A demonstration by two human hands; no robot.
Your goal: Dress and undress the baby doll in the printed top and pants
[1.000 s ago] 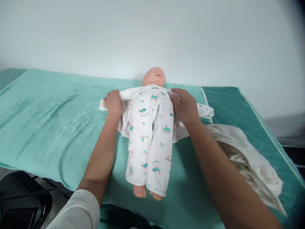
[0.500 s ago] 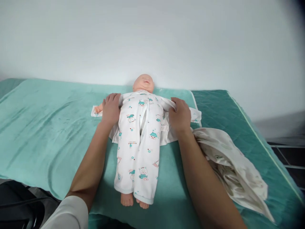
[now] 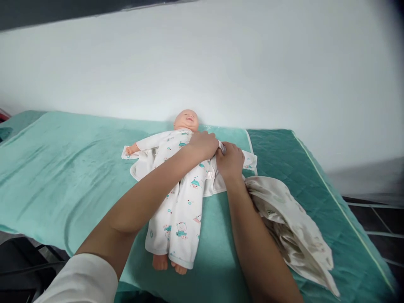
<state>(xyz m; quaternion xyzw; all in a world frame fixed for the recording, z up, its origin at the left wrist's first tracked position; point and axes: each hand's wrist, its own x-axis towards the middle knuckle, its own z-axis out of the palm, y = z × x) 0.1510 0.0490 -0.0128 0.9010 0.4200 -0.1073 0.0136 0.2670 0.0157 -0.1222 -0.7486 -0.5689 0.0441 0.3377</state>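
A baby doll [image 3: 186, 120] lies on its back in a white printed one-piece suit [image 3: 181, 210], its bare feet showing at the bottom. Under its upper body a second white printed garment [image 3: 140, 167] is spread out, one sleeve reaching to each side. My left hand [image 3: 205, 145] crosses over the doll's chest, closed at the sleeve of the doll's arm on the right. Right beside it, my right hand [image 3: 230, 159] is closed around the end of the same sleeve. Both hands hide most of that arm. The doll's other arm rests stretched out on the left.
A crumpled cream cloth [image 3: 293, 223] lies right of my right forearm. Beneath everything is a light green cover [image 3: 63, 176] over a darker green quilted one [image 3: 318, 198]. A white wall [image 3: 221, 67] stands behind; a black object [image 3: 25, 265] is at lower left.
My left hand has left the doll's arm on the left and moved right across the chest to the other sleeve. My right hand stays at that sleeve. The view has shifted slightly.
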